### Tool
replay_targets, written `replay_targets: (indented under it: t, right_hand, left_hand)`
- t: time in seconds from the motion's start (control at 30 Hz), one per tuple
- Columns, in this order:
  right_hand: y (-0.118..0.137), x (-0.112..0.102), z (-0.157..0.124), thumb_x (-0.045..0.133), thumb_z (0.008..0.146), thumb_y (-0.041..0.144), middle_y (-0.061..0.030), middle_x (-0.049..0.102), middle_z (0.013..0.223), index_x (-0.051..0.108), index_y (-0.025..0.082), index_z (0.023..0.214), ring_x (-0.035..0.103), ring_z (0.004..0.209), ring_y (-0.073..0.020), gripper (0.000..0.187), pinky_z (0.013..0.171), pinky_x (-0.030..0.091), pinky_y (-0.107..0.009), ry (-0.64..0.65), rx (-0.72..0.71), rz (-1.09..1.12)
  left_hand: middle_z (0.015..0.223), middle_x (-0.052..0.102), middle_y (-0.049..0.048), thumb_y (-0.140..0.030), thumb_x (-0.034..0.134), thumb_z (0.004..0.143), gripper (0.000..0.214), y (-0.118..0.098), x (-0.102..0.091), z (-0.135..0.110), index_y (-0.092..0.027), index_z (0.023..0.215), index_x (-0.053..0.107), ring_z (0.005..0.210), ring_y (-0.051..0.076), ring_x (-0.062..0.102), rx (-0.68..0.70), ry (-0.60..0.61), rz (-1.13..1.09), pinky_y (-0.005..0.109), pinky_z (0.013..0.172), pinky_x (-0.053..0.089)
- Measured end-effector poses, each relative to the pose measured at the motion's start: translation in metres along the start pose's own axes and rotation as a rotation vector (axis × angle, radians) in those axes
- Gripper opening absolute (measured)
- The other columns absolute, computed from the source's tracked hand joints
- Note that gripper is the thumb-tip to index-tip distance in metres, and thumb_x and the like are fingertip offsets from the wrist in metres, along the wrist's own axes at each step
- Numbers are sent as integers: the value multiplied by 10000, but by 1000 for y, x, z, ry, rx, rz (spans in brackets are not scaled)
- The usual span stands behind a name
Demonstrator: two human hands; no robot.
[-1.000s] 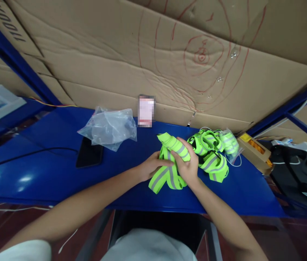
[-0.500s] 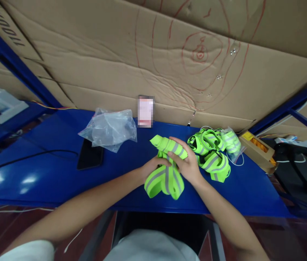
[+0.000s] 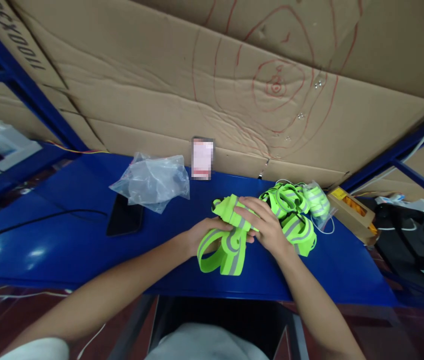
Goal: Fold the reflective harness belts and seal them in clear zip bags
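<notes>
Both my hands grip one neon-green reflective strap [image 3: 224, 246] with grey stripes, held just above the blue table [image 3: 65, 240]. My left hand [image 3: 201, 234] closes on the strap's left side, where loops hang down. My right hand [image 3: 266, 226] wraps over the folded upper part. A pile of the same green straps [image 3: 294, 210] lies right behind my right hand, touching it or nearly so.
A crumpled clear plastic bag [image 3: 152, 181] rests at the back left, partly over a black phone [image 3: 124, 219]. A small card [image 3: 202, 158] leans on the cardboard wall [image 3: 212, 85]. An open brown box [image 3: 351, 210] sits at the right edge. A black cable [image 3: 39, 220] crosses the left.
The strap has been folded tighter and shifted slightly left and down. My right hand has rolled over the top of the bundle; the hanging loops are now shorter.
</notes>
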State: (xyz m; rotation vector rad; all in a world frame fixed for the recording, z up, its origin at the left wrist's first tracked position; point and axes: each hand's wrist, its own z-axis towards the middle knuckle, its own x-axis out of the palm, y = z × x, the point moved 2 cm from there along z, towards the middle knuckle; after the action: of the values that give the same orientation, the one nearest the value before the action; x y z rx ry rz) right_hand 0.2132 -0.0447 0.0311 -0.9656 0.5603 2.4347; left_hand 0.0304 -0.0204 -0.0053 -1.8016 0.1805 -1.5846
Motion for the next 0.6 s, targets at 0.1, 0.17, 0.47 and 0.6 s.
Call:
replay_targets:
  t: [0.1,0.17,0.47,0.6]
  right_hand:
    - [0,-5,-1,478,984,112,-95,508,1486,400,312,1523,443,1402,-278,580,1110,474,-490,15,-33,-124]
    - [0,-6,0,489,962,71,-91,518,1480,401,313,1523,431,1410,-280,617,1118,468,-492,23,-49,-164]
    - [-6,6,5,370,714,-44,36,329,1613,435,372,1494,309,1483,-269,886,1190,303,-601,220,145,30]
    - [-7,8,6,339,666,-81,56,262,1639,445,384,1483,244,1515,-244,946,1205,275,-585,218,173,59]
  left_hand:
    - [1139,726,208,-261,627,883,363,-2,5,-1,-81,1195,672,1077,353,696,35,43,-6,485,969,486]
    - [1130,733,190,-264,658,874,364,-2,5,-1,-116,1207,663,1060,350,704,46,16,-4,493,936,512]
    - [830,773,141,19,706,596,370,-12,-23,0,-92,949,729,769,265,741,30,-417,190,361,740,591]
    - [909,775,152,-129,829,670,358,-14,-20,1,-103,1014,731,800,259,745,55,-436,196,366,763,600]
